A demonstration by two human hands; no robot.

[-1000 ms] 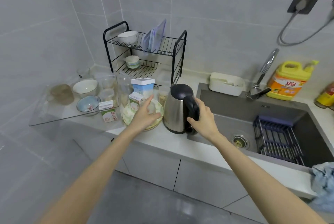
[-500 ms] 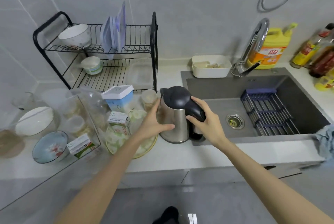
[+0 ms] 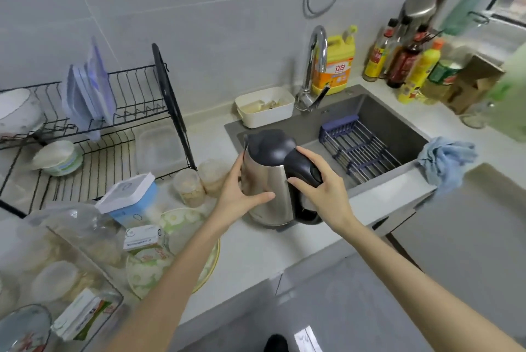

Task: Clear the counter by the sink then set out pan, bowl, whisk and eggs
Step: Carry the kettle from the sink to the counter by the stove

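Compared with half a second ago, the grip is unchanged: the kettle (image 3: 270, 192) is still held by both hands at the front left corner of the sink (image 3: 398, 124). The left hand (image 3: 237, 195) is wrapped round the steel body, with the thumb laid across the front. The right hand (image 3: 323, 191) is closed round the black handle. Whether the base is resting on the tabletop (image 3: 256, 255) cannot be told. The view has been turned to the right, so a blue cloth (image 3: 447, 158) at the sink's front right corner and more bottles (image 3: 404, 64) are now seen.

Nearest on the left, a blue patterned bowl (image 3: 24, 329) is cut by the picture's edge. Beside the left forearm, a small white carton (image 3: 141, 238) is carried on a green flowered plate (image 3: 182, 223). Behind it a blue tub (image 3: 133, 203) with a white lid is placed. Next come two clear jars (image 3: 189, 189), filled with something pale and crumbly, just beside the kettle. In the sink a wire rack (image 3: 358, 149) with blue ends is laid. A white tray (image 3: 264, 107) with pale pieces in it is set at the sink's back edge, beside the tap (image 3: 316, 67). A white bowl (image 3: 17, 112) is kept on the upper shelf of the black dish rack (image 3: 170, 95).

The tabletop is pale, and the wall (image 3: 199, 10) is covered with grey tiles.
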